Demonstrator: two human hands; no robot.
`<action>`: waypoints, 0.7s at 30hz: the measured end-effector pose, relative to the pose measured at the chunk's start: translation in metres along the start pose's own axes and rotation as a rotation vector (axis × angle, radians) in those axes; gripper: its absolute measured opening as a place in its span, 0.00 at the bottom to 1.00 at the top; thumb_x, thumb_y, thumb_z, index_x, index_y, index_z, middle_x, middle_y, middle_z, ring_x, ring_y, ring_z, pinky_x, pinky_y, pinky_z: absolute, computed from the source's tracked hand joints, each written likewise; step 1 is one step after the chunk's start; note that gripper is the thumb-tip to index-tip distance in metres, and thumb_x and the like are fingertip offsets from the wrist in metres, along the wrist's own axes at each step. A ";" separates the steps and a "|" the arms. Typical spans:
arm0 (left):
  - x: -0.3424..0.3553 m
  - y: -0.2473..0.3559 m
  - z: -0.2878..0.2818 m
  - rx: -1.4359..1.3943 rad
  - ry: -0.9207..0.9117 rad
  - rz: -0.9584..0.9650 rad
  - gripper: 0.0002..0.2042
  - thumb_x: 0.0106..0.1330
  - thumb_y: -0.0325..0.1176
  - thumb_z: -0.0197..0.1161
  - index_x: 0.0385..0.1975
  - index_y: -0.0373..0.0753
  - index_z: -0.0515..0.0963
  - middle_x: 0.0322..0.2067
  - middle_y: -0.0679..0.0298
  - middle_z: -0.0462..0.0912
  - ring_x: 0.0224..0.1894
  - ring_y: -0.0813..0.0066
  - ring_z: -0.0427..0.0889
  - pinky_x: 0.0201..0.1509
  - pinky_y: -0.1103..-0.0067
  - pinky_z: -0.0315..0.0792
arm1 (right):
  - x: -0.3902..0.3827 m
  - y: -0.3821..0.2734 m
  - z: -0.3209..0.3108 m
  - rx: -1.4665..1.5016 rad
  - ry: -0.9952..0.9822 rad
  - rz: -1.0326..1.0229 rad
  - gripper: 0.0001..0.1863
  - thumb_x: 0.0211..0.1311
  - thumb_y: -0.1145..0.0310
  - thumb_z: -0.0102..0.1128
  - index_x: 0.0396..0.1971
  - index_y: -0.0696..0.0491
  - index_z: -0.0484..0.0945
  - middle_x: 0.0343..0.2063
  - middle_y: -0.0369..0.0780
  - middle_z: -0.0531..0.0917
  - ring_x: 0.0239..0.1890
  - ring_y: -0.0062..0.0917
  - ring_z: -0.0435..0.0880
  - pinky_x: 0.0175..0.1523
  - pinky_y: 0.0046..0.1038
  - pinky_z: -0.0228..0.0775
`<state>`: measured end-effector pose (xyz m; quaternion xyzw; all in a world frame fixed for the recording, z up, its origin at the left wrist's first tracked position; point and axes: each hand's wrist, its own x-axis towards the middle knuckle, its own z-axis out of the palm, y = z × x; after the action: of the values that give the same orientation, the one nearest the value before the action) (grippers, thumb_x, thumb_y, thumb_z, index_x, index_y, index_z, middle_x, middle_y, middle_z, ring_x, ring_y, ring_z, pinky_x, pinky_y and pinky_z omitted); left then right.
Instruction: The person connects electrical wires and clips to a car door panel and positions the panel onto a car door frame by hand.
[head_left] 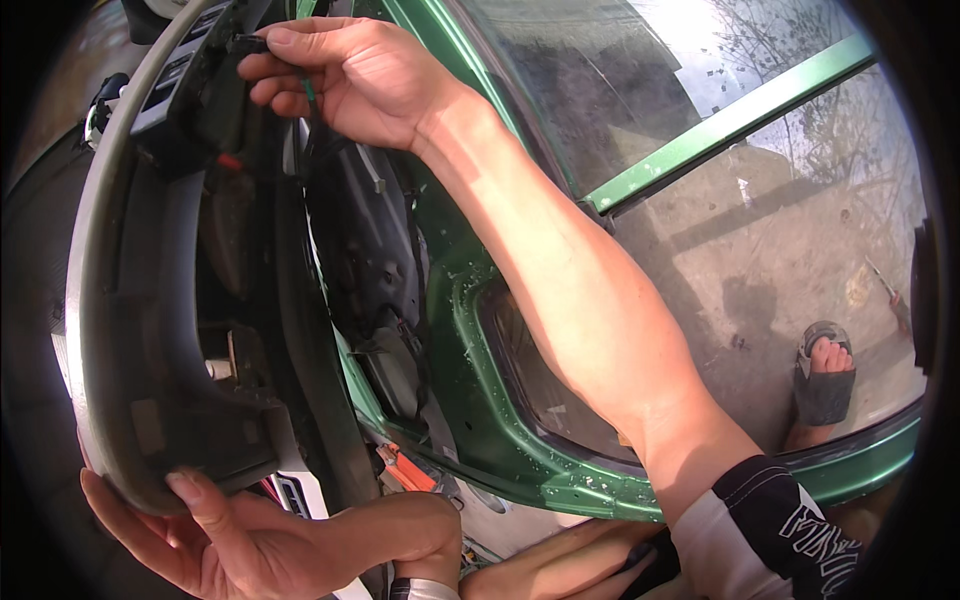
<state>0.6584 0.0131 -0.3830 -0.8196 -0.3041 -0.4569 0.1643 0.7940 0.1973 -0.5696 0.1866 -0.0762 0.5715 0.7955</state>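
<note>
My left hand [200, 535] grips the lower curved end of a dark door trim panel [140, 330] with a pale edge, which stands along the left of the view. At the top, my right hand [360, 75] has thumb and fingers closed on a small black connector [250, 45] beside the panel's switch block [175, 70]. A green wire [310, 92] runs below those fingers. Between panel and green door frame [455, 370] shows the dark inner door [370, 245] with its fittings.
The green door's window glass [640, 90] spans the right, with a concrete floor [730, 300] and my sandalled foot [825, 375] seen beyond it. An orange-red object [405, 470] lies low behind my left forearm. My legs [540, 570] show at the lower edge.
</note>
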 end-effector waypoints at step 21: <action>-0.006 0.004 0.004 0.007 0.002 0.022 0.16 0.67 0.19 0.65 0.55 0.25 0.80 0.62 0.60 0.79 0.28 0.88 0.61 0.35 0.91 0.61 | -0.002 0.010 0.035 -0.012 0.168 0.107 0.13 0.69 0.70 0.64 0.48 0.61 0.80 0.43 0.43 0.86 0.42 0.31 0.85 0.53 0.36 0.76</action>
<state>0.6610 0.0100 -0.3905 -0.8220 -0.2966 -0.4546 0.1725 0.7875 0.1847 -0.5361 0.1290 -0.0225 0.6261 0.7687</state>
